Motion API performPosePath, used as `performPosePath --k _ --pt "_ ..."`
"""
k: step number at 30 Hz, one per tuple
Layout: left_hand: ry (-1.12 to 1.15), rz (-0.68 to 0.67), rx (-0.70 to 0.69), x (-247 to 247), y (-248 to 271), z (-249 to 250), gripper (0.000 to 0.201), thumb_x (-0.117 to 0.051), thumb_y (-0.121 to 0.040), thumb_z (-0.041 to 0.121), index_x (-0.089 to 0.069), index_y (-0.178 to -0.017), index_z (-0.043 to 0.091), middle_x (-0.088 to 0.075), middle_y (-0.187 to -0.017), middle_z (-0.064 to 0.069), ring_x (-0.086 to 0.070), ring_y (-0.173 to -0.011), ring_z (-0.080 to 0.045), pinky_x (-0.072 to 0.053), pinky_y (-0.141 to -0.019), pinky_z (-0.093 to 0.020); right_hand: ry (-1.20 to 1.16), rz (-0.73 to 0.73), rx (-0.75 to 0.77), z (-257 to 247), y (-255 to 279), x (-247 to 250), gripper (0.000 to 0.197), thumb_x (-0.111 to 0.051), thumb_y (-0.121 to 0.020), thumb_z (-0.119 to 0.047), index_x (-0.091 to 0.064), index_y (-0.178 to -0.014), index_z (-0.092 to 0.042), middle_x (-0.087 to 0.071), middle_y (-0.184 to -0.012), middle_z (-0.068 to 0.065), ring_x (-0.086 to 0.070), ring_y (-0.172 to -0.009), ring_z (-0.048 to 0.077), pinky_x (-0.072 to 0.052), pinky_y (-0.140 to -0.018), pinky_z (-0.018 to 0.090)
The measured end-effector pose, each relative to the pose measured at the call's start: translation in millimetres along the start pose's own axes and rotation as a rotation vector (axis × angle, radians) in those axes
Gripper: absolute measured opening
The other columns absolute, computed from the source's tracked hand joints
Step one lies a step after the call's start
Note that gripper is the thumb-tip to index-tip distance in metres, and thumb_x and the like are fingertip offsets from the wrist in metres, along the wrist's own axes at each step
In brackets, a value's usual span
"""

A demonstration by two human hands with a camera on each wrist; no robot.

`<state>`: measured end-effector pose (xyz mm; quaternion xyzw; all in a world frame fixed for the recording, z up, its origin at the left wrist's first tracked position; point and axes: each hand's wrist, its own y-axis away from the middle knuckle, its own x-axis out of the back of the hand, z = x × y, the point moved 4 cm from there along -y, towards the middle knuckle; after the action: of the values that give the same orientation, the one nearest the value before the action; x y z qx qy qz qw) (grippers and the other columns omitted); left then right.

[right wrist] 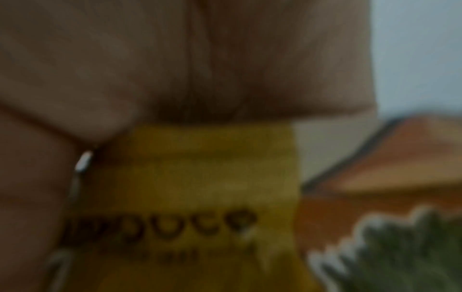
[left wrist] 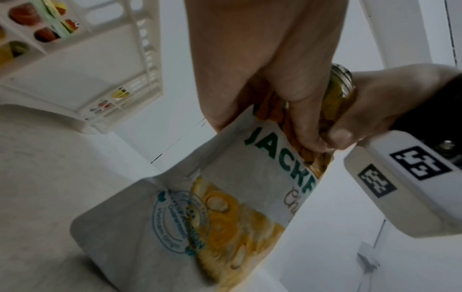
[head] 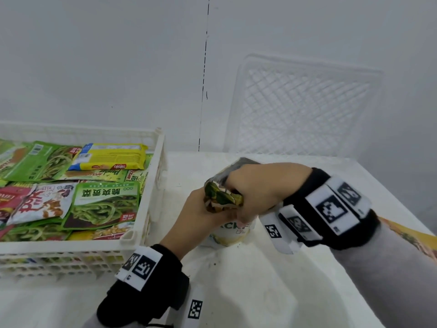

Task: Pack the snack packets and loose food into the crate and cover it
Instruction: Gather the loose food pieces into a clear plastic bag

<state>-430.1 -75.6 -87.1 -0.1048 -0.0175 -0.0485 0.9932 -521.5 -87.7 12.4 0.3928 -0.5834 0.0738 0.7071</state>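
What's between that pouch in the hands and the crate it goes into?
Nothing visible. Both hands, left and right, grip the top of the jackfruit pouch over the table. The crate stands to their left, open-topped and already holding packets; only its near side wall must be cleared.

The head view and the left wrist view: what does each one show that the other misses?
Only the head view shows the crate's contents from above, green and yellow snack packets lying flat, and the white lattice lid leaning on the wall. Only the left wrist view shows the pouch's front: letters JACK and pictured yellow fruit. Both show the left hand and right hand gripping the pouch's top, and the crate's white wall.
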Motion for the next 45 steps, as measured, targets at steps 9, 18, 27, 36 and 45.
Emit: performPosePath --k 9,18,27,36,45 --pt "-0.007 0.0 0.018 -1 4 -1 0.02 -0.073 -0.067 0.03 -0.069 -0.086 0.028 -0.073 -0.084 0.011 -0.068 -0.081 -0.004 -0.052 -0.071 -0.018 -0.065 -0.299 -0.045 6 -22 -16 0.03 -0.045 -0.088 0.003 -0.04 -0.062 -0.013 -0.038 -0.054 -0.001 -0.035 -0.034 0.005 -0.025 -0.031 0.01" --pt "-0.105 -0.063 0.072 -4 14 -17 0.039 -0.084 -0.06 0.013 -0.069 -0.084 0.04 -0.073 -0.092 0.01 -0.067 -0.089 -0.008 -0.055 -0.078 -0.029 0.022 0.078 -0.066 -6 -6 -22 0.024 -0.05 -0.094 -0.015 -0.062 -0.112 -0.006 -0.063 -0.113 0.014 -0.059 -0.102 0.029 -0.043 -0.079 0.033" --pt "-0.085 0.015 0.103 -19 2 -8 0.024 -0.073 -0.07 0.001 -0.068 -0.092 0.009 -0.071 -0.098 -0.017 -0.066 -0.097 -0.029 -0.052 -0.085 -0.052 0.013 0.18 0.024 17 9 -21 0.019 -0.042 -0.094 -0.01 -0.06 -0.094 -0.002 -0.062 -0.089 0.009 -0.059 -0.084 0.027 -0.051 -0.071 0.034" --pt "-0.084 0.164 0.088 -22 -19 -5 0.007 -0.066 -0.08 -0.006 -0.066 -0.087 -0.004 -0.069 -0.091 -0.023 -0.064 -0.088 -0.028 -0.051 -0.082 -0.048 -0.072 0.43 0.066 36 1 -17 0.017 -0.047 -0.091 -0.007 -0.064 -0.093 -0.005 -0.065 -0.095 0.009 -0.059 -0.081 0.022 -0.05 -0.073 0.035" --pt "0.253 0.239 0.06 -41 -49 -3 0.023 -0.06 -0.081 -0.007 -0.066 -0.098 0.007 -0.075 -0.085 0.002 -0.071 -0.081 -0.013 -0.056 -0.063 -0.022 -0.854 1.358 0.003 107 46 -43 0.055 -0.071 -0.079 -0.035 -0.049 -0.129 -0.029 -0.048 -0.132 -0.008 -0.041 -0.125 0.007 -0.034 -0.105 0.028"
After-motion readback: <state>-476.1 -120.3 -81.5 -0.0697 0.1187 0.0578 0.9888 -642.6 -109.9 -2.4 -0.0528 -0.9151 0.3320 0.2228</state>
